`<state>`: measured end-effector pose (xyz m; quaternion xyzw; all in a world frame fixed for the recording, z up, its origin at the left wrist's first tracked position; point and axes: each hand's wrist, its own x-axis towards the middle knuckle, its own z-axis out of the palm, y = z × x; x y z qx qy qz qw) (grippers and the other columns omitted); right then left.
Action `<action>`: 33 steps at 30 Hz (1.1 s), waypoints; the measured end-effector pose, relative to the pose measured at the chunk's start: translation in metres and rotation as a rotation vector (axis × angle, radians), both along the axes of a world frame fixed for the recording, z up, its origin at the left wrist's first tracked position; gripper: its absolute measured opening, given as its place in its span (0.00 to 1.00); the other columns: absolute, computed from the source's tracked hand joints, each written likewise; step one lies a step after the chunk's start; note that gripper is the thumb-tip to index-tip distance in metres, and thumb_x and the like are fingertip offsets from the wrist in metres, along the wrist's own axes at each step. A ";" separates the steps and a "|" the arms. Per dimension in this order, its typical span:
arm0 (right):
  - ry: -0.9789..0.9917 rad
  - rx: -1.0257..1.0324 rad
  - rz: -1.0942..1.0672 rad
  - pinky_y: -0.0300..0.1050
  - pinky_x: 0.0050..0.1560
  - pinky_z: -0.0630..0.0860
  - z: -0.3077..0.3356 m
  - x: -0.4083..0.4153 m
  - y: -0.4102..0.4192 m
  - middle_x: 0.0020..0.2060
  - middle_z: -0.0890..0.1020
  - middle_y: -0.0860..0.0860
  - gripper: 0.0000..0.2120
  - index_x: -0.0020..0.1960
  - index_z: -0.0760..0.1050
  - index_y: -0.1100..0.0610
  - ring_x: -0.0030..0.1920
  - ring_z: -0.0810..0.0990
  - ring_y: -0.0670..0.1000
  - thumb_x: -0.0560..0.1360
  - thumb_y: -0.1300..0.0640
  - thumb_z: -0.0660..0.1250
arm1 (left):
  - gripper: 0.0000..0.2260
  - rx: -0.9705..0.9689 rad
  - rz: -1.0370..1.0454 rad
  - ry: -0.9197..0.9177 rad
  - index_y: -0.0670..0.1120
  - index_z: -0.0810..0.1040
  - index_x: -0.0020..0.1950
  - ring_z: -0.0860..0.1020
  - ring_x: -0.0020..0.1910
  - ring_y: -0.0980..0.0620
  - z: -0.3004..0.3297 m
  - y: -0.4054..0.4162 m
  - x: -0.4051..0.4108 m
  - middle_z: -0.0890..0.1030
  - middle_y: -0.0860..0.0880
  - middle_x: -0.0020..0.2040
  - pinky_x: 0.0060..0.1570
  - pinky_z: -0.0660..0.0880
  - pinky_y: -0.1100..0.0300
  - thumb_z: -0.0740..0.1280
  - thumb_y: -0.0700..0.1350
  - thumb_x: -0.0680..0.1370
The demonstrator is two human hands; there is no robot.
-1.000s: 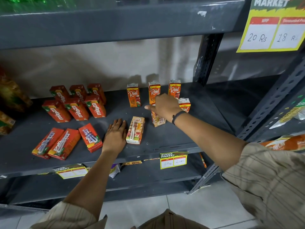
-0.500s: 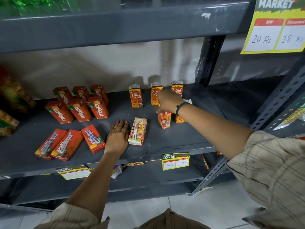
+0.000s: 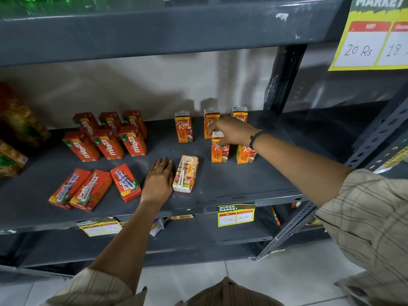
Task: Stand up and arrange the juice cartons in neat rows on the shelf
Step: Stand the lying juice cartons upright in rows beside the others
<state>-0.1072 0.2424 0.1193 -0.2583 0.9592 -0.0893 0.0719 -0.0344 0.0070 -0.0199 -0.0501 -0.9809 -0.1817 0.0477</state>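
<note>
On the grey shelf, orange Real juice cartons stand at the right: one at the back and two more behind my right hand, partly hidden. That hand grips the top of an upright front-row Real carton; another stands beside it. A Real carton lies flat with its straw side up. My left hand rests flat and open on the shelf, right beside it. Several red Maaza cartons stand at the back left, and three lie flat in front.
A perforated steel post rises at the shelf's right end, and another slants at the front right. Orange snack packets fill the far left. Price tags hang on the shelf's front edge. The upper shelf overhangs.
My right hand has brought the tilted Real carton upright in the front row, left of the other front carton. The left hand has stayed flat beside the lying carton.
</note>
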 end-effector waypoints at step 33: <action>0.186 -0.137 0.261 0.42 0.39 0.69 -0.036 0.031 -0.060 0.55 0.78 0.54 0.30 0.60 0.69 0.54 0.52 0.77 0.54 0.63 0.50 0.76 | 0.20 0.028 0.054 0.018 0.38 0.63 0.71 0.62 0.73 0.42 0.006 0.003 0.003 0.65 0.38 0.73 0.74 0.59 0.48 0.56 0.42 0.79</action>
